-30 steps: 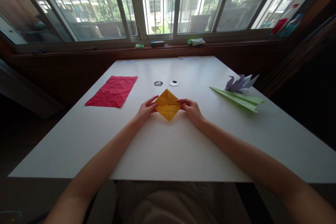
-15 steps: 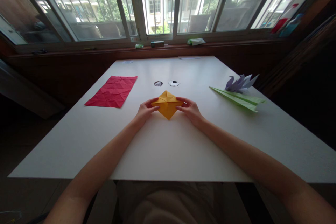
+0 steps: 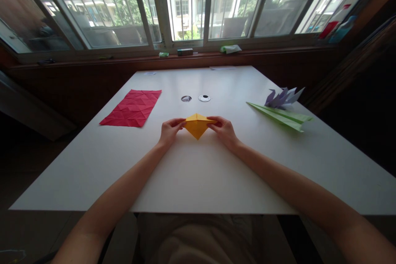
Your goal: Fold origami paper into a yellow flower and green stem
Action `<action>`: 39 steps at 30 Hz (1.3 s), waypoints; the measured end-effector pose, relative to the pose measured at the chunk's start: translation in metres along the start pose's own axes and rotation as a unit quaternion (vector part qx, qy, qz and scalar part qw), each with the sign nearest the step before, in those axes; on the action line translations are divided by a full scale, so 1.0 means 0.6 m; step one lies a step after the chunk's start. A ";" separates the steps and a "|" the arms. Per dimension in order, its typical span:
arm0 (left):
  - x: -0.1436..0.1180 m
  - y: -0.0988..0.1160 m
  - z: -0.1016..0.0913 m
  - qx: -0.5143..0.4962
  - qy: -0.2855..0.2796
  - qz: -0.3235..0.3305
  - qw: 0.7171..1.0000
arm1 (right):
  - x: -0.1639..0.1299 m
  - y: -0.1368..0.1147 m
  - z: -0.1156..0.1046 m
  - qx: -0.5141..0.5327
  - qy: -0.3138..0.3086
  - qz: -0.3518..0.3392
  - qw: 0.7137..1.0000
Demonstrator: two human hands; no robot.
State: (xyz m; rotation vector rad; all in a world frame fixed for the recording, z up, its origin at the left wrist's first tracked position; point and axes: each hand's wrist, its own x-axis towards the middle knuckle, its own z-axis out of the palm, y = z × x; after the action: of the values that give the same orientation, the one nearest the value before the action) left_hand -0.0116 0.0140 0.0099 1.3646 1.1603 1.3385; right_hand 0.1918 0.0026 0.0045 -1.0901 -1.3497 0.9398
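The yellow paper (image 3: 197, 127) is over the middle part of the worktop (image 3: 213, 177), between the two hands, with one corner pointing to the person. It looks folded, and a short crease runs down the middle of its upper part. Whether its lower corner touches the surface, I cannot tell.

The left hand (image 3: 169, 131) is pinched on one side corner, thumb and fingers closed together; the right hand (image 3: 225, 130) pinches the opposite corner in the same manner. In my judgement, if the two hands pull unequally, the crease could go off the centre line. If they pull apart too strongly, the thin paper could tear at a corner; if one pinch is loose, the layers could slip or spring open.

Just beyond the paper lie a dark-patterned disc (image 3: 186, 99) and a white disc (image 3: 204, 98). To the left is a creased red sheet (image 3: 131, 108). On the right, a green folded paper (image 3: 278, 116) lies just before a purple folded paper (image 3: 282, 98); both are well apart from the hands.
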 end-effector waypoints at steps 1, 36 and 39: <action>0.001 -0.002 -0.001 0.004 -0.001 0.002 1.000 | 0.000 -0.002 0.000 -0.001 0.001 0.002 1.000; 0.007 -0.006 -0.007 0.035 0.008 0.042 0.998 | 0.000 -0.017 -0.002 0.046 0.009 0.034 0.998; 0.004 -0.004 -0.004 0.018 0.011 0.039 0.999 | -0.001 -0.019 -0.002 0.051 0.011 0.031 0.998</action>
State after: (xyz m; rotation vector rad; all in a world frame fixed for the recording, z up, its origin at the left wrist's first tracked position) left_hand -0.0143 0.0168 0.0084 1.4367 1.1605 1.3979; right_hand 0.1920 -0.0012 0.0152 -1.0673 -1.2420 1.0276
